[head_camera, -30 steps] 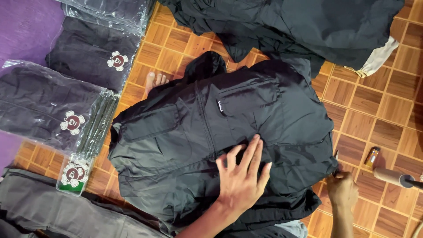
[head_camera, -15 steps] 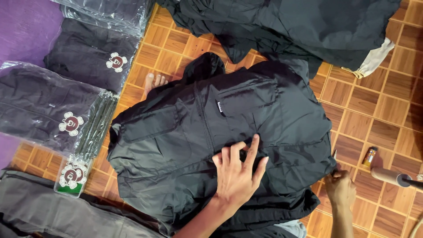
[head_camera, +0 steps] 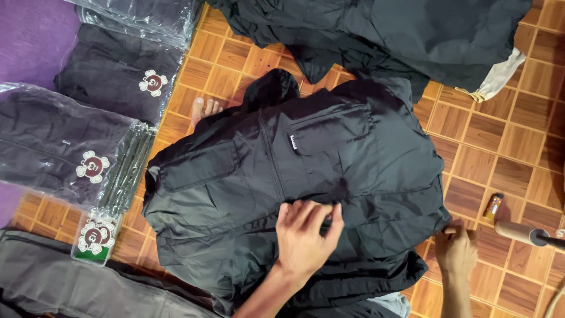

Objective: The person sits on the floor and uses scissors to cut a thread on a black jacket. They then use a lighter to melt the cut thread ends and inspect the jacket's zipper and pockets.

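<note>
A black jacket (head_camera: 282,176) with chest pockets lies spread on the orange tiled floor. My left hand (head_camera: 306,238) rests palm down on its lower middle, fingers drawn close together and slightly curled on the fabric. My right hand (head_camera: 456,250) pinches the jacket's edge at the lower right, close to the floor. Whether the left fingers are gathering the cloth is unclear.
A heap of dark garments (head_camera: 382,29) lies at the top. Dark clothes in clear plastic bags (head_camera: 59,141) are stacked at the left on a purple mat (head_camera: 29,35). A grey garment (head_camera: 59,288) lies bottom left. A lighter (head_camera: 493,206), a wooden handle (head_camera: 521,232) and a bare foot (head_camera: 203,109) are nearby.
My left hand's spread fingers have drawn together on the jacket. My right hand has moved up to the jacket's right edge and taken hold of it.
</note>
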